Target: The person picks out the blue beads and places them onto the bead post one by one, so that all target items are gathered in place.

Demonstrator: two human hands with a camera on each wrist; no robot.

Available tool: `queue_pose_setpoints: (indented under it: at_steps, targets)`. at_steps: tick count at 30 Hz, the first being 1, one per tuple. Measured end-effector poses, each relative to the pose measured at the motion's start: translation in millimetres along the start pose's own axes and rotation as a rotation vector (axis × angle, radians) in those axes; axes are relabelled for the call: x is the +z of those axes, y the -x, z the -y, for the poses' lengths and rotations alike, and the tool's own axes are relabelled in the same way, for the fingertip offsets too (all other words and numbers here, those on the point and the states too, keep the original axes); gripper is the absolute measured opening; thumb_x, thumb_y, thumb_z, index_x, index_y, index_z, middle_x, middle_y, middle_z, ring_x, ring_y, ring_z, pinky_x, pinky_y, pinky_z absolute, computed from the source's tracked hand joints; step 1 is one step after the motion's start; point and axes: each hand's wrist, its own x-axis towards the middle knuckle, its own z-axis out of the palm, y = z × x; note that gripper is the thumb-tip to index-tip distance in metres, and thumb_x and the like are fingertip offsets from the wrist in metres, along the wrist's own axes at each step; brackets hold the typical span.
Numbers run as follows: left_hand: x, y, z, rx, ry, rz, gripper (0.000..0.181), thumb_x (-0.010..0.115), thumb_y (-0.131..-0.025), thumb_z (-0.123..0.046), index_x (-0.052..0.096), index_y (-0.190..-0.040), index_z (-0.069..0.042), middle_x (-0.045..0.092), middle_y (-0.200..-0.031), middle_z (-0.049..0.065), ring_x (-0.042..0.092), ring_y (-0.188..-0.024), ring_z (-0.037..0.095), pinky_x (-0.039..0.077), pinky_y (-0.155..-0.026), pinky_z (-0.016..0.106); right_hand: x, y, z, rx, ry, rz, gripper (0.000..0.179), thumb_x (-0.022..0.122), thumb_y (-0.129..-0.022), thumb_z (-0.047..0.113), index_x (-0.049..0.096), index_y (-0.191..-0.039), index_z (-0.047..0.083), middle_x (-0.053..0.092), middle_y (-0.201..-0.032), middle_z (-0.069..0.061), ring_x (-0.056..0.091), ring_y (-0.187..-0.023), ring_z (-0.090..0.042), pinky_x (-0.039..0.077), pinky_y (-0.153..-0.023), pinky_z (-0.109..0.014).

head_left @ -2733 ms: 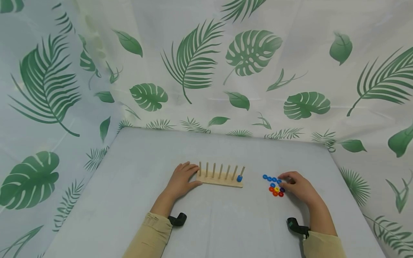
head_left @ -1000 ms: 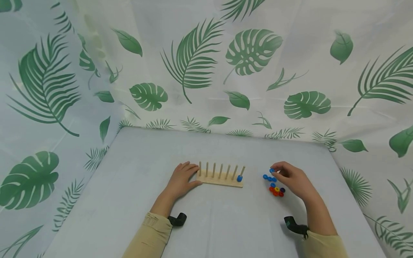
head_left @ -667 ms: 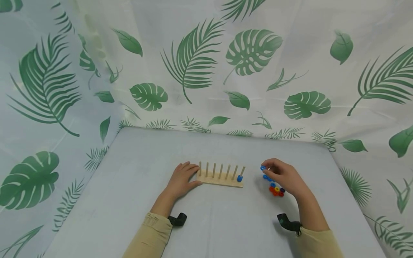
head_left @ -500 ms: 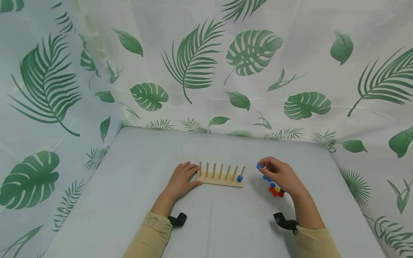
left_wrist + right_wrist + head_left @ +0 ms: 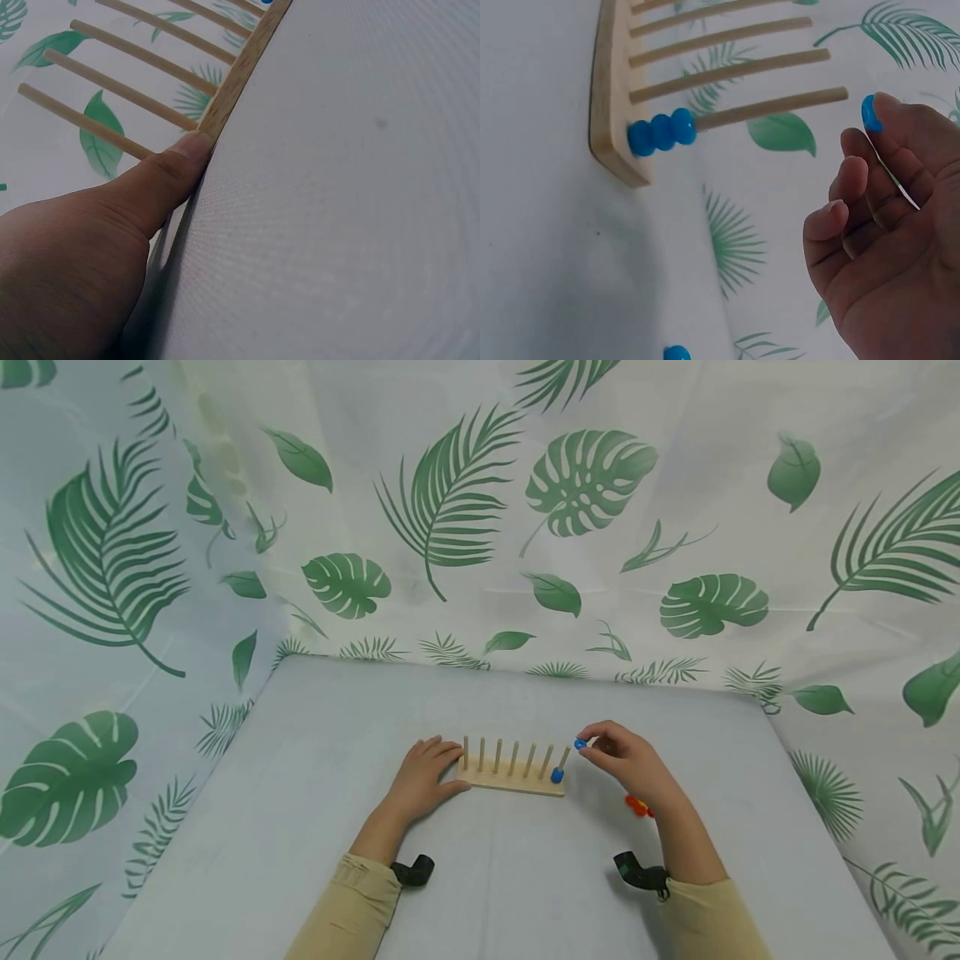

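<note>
A wooden peg board (image 5: 513, 782) with a row of several upright pegs stands on the table. My left hand (image 5: 422, 779) holds its left end, the thumb (image 5: 184, 154) on the front edge and the fingers at the back. Three blue beads (image 5: 661, 132) are stacked low on the rightmost peg. Between thumb and index finger, my right hand (image 5: 628, 764) pinches another blue bead (image 5: 869, 112). That bead is just right of the rightmost peg's tip, apart from it. The other fingers of this hand are loosely bent.
Red beads (image 5: 637, 805) lie on the white table (image 5: 525, 877) under the right forearm, which hides the other loose beads there. One loose blue bead (image 5: 677, 352) shows at the bottom of the right wrist view. Leaf-patterned curtains (image 5: 480, 527) border the table.
My right hand has picked up a blue bead from the loose group and carried it left and up to beside the rightmost peg. The left hand and peg board have stayed still.
</note>
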Motion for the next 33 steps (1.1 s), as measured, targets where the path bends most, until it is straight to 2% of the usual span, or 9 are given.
queue_pose_setpoints:
  at_steps: [7,20,27,31,33]
  targets:
    - [0.6,-0.4,0.8,-0.001,-0.01,0.011,0.064,0.064,-0.09,-0.054,0.055,-0.142,-0.018,0.054,-0.145,0.001,0.037,-0.145,0.03,0.023,-0.124,0.052,8,-4.3,1,-0.016,-0.039,0.018,0.02,0.069,-0.095,0.026,0.064,-0.113,0.02,0.059,-0.091,-0.005,0.055,-0.079,-0.017,0.05,-0.065,-0.022]
    - [2.1,-0.5,2.6,0.006,-0.009,0.0,0.064,0.064,-0.09,-0.055,0.055,-0.142,-0.018,0.054,-0.145,0.001,0.037,-0.145,0.03,0.023,-0.124,0.052,14,-4.3,4,-0.039,-0.063,0.021,0.019,0.069,-0.094,0.026,0.065,-0.112,0.022,0.058,-0.09,-0.003,0.054,-0.075,-0.016,0.049,-0.061,-0.024]
    - [3.0,-0.7,3.6,0.007,-0.014,0.001,0.065,0.063,-0.09,-0.056,0.055,-0.142,-0.018,0.054,-0.145,0.001,0.037,-0.145,0.029,0.023,-0.123,0.053,23,-4.2,-4,-0.006,0.001,0.014,0.02,0.071,-0.093,0.029,0.065,-0.111,0.024,0.058,-0.089,-0.002,0.055,-0.079,-0.018,0.048,-0.059,-0.025]
    - [3.3,-1.0,3.6,0.004,-0.01,0.006,0.065,0.063,-0.09,-0.056,0.055,-0.142,-0.018,0.054,-0.145,0.001,0.037,-0.145,0.03,0.023,-0.124,0.053,29,-1.8,-10,-0.01,0.022,0.002,0.02,0.071,-0.093,0.029,0.065,-0.111,0.023,0.06,-0.092,0.0,0.058,-0.084,-0.018,0.051,-0.065,-0.027]
    - [3.3,-1.1,3.5,0.001,-0.011,0.009,0.065,0.063,-0.09,-0.056,0.055,-0.142,-0.018,0.054,-0.145,0.001,0.037,-0.145,0.029,0.022,-0.124,0.052,32,-0.7,-13,-0.015,0.013,0.0,0.02,0.07,-0.093,0.028,0.064,-0.111,0.022,0.063,-0.097,0.0,0.061,-0.09,-0.019,0.054,-0.073,-0.031]
